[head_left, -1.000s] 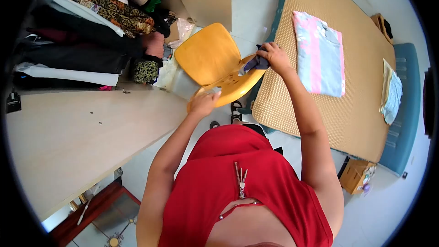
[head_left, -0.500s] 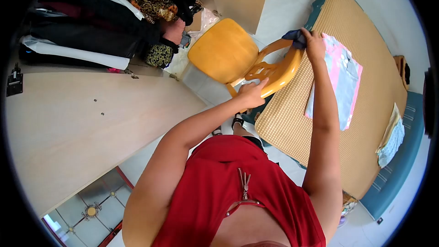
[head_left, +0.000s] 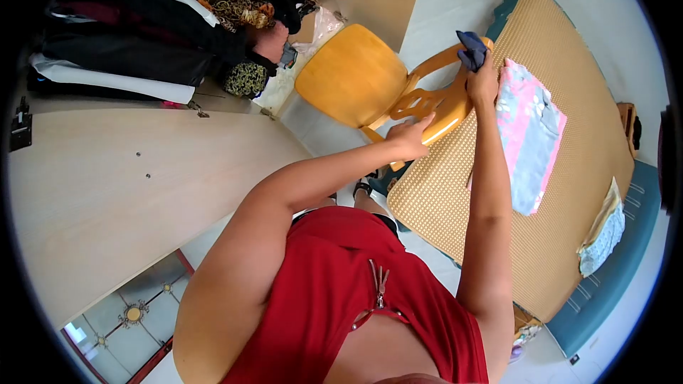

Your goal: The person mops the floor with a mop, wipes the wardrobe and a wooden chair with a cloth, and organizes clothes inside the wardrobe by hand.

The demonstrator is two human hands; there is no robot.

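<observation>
A yellow-brown wooden chair (head_left: 350, 75) stands between the wardrobe and the bed, its backrest towards me. My left hand (head_left: 408, 139) is closed on the near end of the backrest, one finger stretched along it. At the far end of the backrest, my right hand (head_left: 483, 85) is closed on a bunched dark blue cloth (head_left: 472, 50), held against the wood. Just right of that forearm, a folded pink and light-blue garment (head_left: 530, 142) lies on the bed.
The bed (head_left: 441, 199) has a woven tan mat and a teal headboard (head_left: 605, 277). A folded light-blue cloth (head_left: 603, 242) lies near the headboard. At left is a wardrobe with hanging clothes (head_left: 128, 53) and an open door (head_left: 142, 206). A tiled glass panel (head_left: 135, 313) shows lower left.
My right hand has shifted with the dark blue cloth, which now sticks up above the backrest end. My left hand has slid slightly along the backrest. The view has shifted a little.
</observation>
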